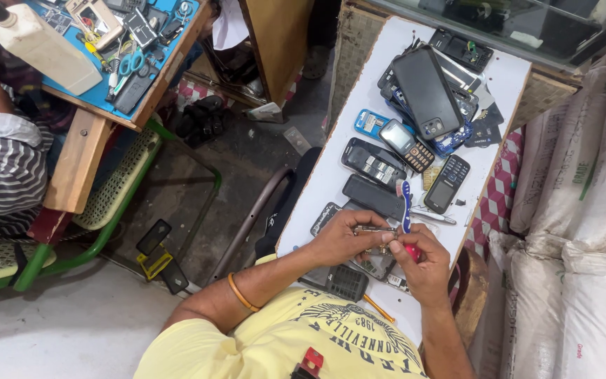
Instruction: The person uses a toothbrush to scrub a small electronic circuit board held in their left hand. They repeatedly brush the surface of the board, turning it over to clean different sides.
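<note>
My left hand (341,237), with an orange bangle on its wrist, pinches a small metal phone part (374,230) over the white worktop (510,77). My right hand (426,270) is closed around a slim tool (405,205) with a blue-and-white shaft and a red end; the tool points away from me and touches the part. Below my hands lie an opened phone body (376,265) and a black keypad piece (345,282). An orange stick (379,309) lies near my chest.
Several keypad phones and covers lie on the worktop, with a dark smartphone (426,91) on top of the far pile. White sacks (583,210) are stacked at the right. At the left, another person's striped sleeve (1,175) is by a blue-topped table (71,88) full of tools.
</note>
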